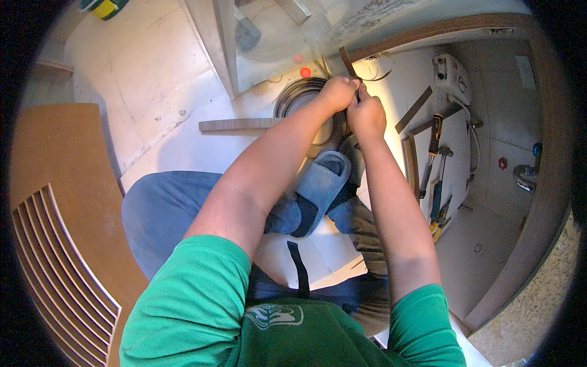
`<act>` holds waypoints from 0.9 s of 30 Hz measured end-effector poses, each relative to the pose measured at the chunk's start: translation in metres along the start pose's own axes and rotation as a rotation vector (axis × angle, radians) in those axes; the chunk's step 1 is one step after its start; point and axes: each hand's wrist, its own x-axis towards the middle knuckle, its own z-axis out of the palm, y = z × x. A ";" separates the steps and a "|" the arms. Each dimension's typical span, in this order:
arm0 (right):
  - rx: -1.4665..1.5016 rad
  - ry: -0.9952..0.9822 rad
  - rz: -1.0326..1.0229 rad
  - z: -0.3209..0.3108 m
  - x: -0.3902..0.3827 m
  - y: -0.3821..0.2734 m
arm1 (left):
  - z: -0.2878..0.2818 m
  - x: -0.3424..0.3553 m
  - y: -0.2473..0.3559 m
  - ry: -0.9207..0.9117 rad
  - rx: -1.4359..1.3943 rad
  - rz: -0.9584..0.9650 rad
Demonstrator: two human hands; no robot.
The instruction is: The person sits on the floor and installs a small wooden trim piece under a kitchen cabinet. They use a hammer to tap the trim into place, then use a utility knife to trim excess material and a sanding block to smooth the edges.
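My left hand (338, 95) and my right hand (367, 116) are close together beyond my feet, both with fingers closed in a pinch. A thin dark brown strip (348, 63), which looks like edge banding, sticks up from between them. A coil of similar brown edge banding (293, 96) lies on the floor under my left wrist, partly hidden by my forearm. Beside my right hand a narrow curled sliver (380, 77) shows. The fingertips overlap, so whether they grip anything besides the strip is hidden.
Right of my hands, a white board (400, 73) bears cut strips (414, 110), a screwdriver (435, 134), a hammer (445, 151) and yellow-handled pliers (439, 226). A white device with knobs (452, 79) stands behind. The brown cabinet frame (538, 122) borders the right. A louvred panel (61, 147) lies left.
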 end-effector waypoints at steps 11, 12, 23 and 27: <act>-0.021 0.011 -0.027 0.005 0.006 0.009 | 0.009 0.012 -0.007 -0.032 0.186 0.089; -0.020 0.019 -0.037 0.005 0.007 0.010 | 0.011 0.013 -0.007 -0.006 0.211 0.121; -0.025 0.017 -0.075 -0.005 0.024 0.024 | 0.018 0.030 0.005 0.048 0.447 0.196; -0.118 -0.033 -0.118 -0.016 0.020 0.030 | 0.007 0.008 0.014 -0.108 -0.413 -0.316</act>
